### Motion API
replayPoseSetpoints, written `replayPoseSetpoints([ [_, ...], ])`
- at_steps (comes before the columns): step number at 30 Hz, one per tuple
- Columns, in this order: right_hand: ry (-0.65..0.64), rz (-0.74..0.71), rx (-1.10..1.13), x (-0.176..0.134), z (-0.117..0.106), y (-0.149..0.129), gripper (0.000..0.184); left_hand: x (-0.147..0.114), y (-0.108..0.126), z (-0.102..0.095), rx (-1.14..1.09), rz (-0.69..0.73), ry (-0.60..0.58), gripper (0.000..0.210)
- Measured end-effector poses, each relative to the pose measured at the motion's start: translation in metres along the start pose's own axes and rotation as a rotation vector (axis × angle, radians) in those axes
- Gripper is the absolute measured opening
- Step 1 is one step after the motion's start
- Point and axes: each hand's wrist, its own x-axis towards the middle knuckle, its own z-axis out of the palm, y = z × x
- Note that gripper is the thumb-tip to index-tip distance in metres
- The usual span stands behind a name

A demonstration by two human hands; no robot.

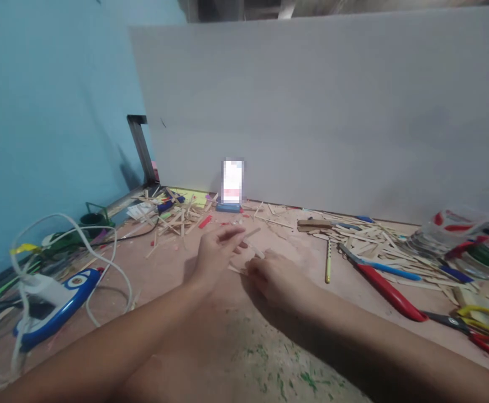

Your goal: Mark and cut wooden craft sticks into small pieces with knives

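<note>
My left hand [215, 252] is over the middle of the table, thumb and fingers pinched together around a thin wooden stick [252, 232] that sticks out past the fingertips. Just to its right, my right hand [275, 274] is curled closed, knuckles up. A small whitish piece [256, 250] shows between the two hands by the right fingers; its kind is too blurred to tell. Another pale stick [236, 270] lies partly under the right hand. What the right fingers grip is hidden.
A lit phone [232, 182] stands against the grey board. Loose sticks [181, 221] lie left, more sticks [374, 243] right. Near my right arm are a yellow pencil [328, 262], red-handled pliers [389, 291] and scissors [458, 323]. A blue power strip [65, 305] with white cable sits left.
</note>
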Motion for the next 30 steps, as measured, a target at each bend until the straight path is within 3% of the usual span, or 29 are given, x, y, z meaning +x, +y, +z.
replayPoseSetpoints([
  [9, 0.058, 0.055, 0.098, 0.003, -0.001, 0.040, 0.033, -0.015, 0.009, 0.009, -0.106, -0.117, -0.139, 0.027],
  [18, 0.319, 0.196, 0.649, -0.014, 0.008, 0.086, 0.032, -0.031, 0.007, 0.021, -0.240, -0.225, -0.145, 0.029],
  [24, 0.226, 0.197, 1.004, -0.012, 0.026, 0.089, 0.035, -0.028, 0.000, 0.023, -0.216, -0.238, -0.152, 0.014],
  [30, 0.231, 0.189, 1.130, -0.018, 0.024, 0.088, 0.032, -0.028, 0.003, 0.025, -0.167, -0.240, -0.122, 0.028],
])
